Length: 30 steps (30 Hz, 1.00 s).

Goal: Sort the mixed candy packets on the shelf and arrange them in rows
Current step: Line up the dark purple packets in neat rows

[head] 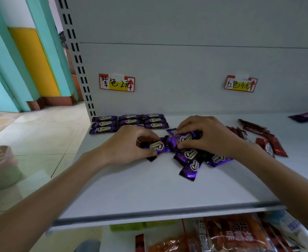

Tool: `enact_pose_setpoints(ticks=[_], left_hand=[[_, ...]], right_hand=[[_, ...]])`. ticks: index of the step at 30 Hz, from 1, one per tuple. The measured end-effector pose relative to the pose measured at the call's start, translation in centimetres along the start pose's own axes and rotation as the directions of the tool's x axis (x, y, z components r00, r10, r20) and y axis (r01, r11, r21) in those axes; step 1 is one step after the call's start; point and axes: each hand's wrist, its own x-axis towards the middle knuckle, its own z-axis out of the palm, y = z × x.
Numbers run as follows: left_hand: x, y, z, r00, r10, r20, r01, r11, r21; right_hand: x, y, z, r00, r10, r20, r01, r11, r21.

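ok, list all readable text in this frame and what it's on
"Choco": purple foil candy packets, in the rows and in the heap.
"紫色 2元": left red-and-yellow paper price tag, handwritten.
"红色 4元": right red-and-yellow paper price tag, handwritten.
Red foil candy packets: print too blurred to read.
Orange plastic bag below: characters too blurred to read.
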Motion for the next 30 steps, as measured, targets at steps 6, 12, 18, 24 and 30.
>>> enact_pose_setpoints(ticks=[6, 12, 18, 24, 30], left_hand=[[-1.9, -1.0, -1.6, 0.989, -0.093, -0.111, 0.087, 0.994, -0.06], [-3.8, -2.0, -3.0, 0.956, -0.196, -0.218, 0.15, 0.966, -0.212], [-4.0, -2.7, -3.6, 0.933, -0.214, -0.289, 0.132, 0.952, -0.277], [-4.5, -4.7, -3.3, 0.863, -0.287, -0.416, 0.21, 0.952, -0.221], [-6.5, -7.0, -3.9, 0.954, -0.13, -0.272, 0.164, 0.981, 0.108]], right_hand=[[1.3, 0.0, -0.4, 0.997, 0.003, -0.073, 0.0, 0.999, 0.034], [3.4, -0.9, -0.8, 0.999, 0.033, 0.04, -0.036, 0.996, 0.078], [5.4, -2.1, -0.4, 0.994, 0.071, -0.078, -0.054, 0.98, 0.194], [7.5, -5.4, 2.4, 0.993, -0.077, 0.088, 0.032, 0.904, 0.425], [8.7, -5.7, 3.8, 0.997, -0.059, 0.057, 0.046, 0.978, 0.203]])
